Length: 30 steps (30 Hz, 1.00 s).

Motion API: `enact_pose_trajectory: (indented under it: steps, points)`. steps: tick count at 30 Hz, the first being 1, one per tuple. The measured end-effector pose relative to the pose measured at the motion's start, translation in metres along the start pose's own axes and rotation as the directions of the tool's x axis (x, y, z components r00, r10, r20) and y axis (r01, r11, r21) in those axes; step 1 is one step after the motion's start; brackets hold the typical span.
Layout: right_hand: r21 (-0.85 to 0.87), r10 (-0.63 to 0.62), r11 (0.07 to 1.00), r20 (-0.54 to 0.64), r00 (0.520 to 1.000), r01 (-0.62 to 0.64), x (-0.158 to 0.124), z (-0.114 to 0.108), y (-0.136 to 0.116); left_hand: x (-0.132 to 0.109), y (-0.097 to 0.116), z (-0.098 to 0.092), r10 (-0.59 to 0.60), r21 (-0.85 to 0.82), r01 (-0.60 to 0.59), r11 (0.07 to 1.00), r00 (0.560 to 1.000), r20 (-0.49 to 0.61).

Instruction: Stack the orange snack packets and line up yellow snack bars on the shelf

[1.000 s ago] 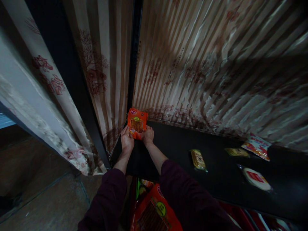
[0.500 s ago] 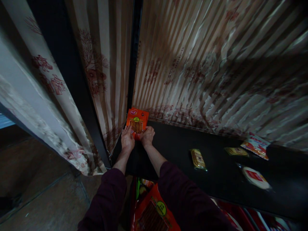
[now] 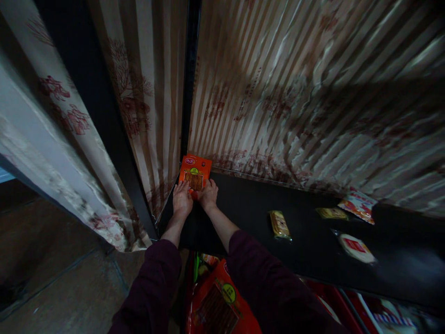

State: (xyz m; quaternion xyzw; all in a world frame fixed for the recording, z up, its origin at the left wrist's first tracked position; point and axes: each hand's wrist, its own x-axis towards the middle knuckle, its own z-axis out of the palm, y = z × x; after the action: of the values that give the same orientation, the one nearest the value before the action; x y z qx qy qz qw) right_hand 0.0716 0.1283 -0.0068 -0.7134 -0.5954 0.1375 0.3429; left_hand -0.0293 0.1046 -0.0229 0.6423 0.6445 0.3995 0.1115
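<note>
An orange snack packet (image 3: 196, 168) with a clear window onto brown strips leans upright in the back left corner of the black shelf (image 3: 239, 199). My left hand (image 3: 182, 199) grips its lower left edge, fingers closed against the packet. At the lower right edge, my right hand (image 3: 208, 195) holds it too, with the fingertips partly hidden. Below the shelf, between my forearms, lies a larger orange packet (image 3: 219, 301) of the same design.
Along the shelf to the right lie a yellow wrapped snack (image 3: 279, 225), another yellow packet (image 3: 332, 213), a colourful bag (image 3: 359, 205) and a round white wrapped item (image 3: 356, 248). Pleated printed curtain (image 3: 278, 93) backs the shelf; a dark post (image 3: 100, 93) stands left. Red containers (image 3: 327, 297) sit underneath.
The whole view has shifted slightly, so the shelf items appear further left. Both hands stay on the orange packet, which remains in the corner.
</note>
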Motion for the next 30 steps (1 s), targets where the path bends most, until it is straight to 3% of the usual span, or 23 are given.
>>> enact_pose_trajectory:
  steps: [4,10,16,21,25,28,30]
  points:
    - [0.047,-0.033,0.998,-0.011,0.999,0.034,-0.007,-0.013,0.003,-0.002,-0.003,0.0,0.032,-0.029,-0.034,0.999,0.998,-0.046]
    - [0.102,-0.169,0.979,-0.054,0.984,0.174,-0.039,-0.056,0.011,-0.025,0.012,-0.004,0.097,-0.118,-0.109,0.987,0.99,-0.106]
    - [0.208,-0.276,0.933,-0.107,0.955,0.292,-0.095,-0.102,0.025,-0.072,0.041,-0.025,0.259,-0.205,-0.286,0.936,0.955,-0.146]
    - [0.263,-0.304,0.905,-0.15,0.941,0.335,-0.148,-0.133,0.048,-0.125,0.071,-0.045,0.369,-0.288,-0.401,0.87,0.915,-0.16]
    - [0.263,-0.29,0.908,-0.168,0.942,0.326,-0.191,-0.145,0.07,-0.175,0.091,-0.047,0.354,-0.376,-0.336,0.864,0.935,-0.021]
    - [0.23,-0.27,0.927,-0.14,0.953,0.297,-0.217,-0.145,0.089,-0.206,0.097,-0.038,0.338,-0.365,-0.24,0.899,0.912,0.232]
    - [0.181,-0.232,0.953,-0.09,0.969,0.245,-0.23,-0.141,0.102,-0.222,0.095,-0.031,0.257,-0.27,-0.153,0.951,0.877,0.407]
